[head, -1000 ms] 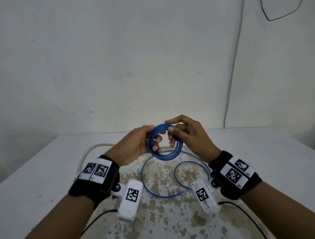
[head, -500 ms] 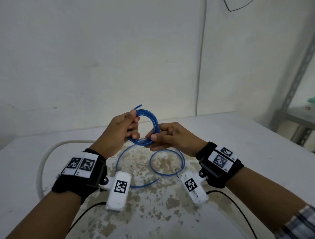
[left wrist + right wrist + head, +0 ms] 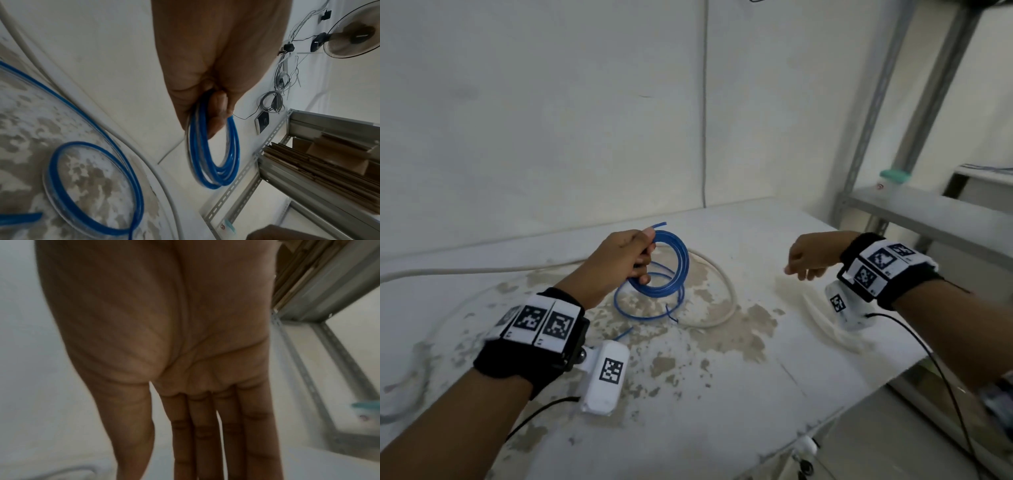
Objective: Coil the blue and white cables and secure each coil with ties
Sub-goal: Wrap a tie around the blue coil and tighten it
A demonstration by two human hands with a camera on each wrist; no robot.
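Observation:
My left hand (image 3: 635, 255) grips a small coil of blue cable (image 3: 678, 265) and holds it upright above the table; the left wrist view shows the blue coil (image 3: 213, 155) hanging from my curled fingers (image 3: 220, 116). The rest of the blue cable (image 3: 643, 308) trails in loose loops on the table below, and these loose blue loops (image 3: 96, 186) lie at lower left in the left wrist view. The white cable (image 3: 717, 284) curves around them. My right hand (image 3: 806, 258) hovers empty at the right, its fingers (image 3: 207, 434) straight.
The white table (image 3: 722, 394) has a worn, blotchy patch in the middle. A grey metal shelf rack (image 3: 914, 205) stands at the right, with a teal-lidded item (image 3: 893, 176) on it and cardboard (image 3: 329, 162) stored inside. The table's right edge drops off near my right arm.
My right hand has let go of the blue coil and moved away to the right, toward the shelf. The left hand keeps hold of the coil. My head has turned right.

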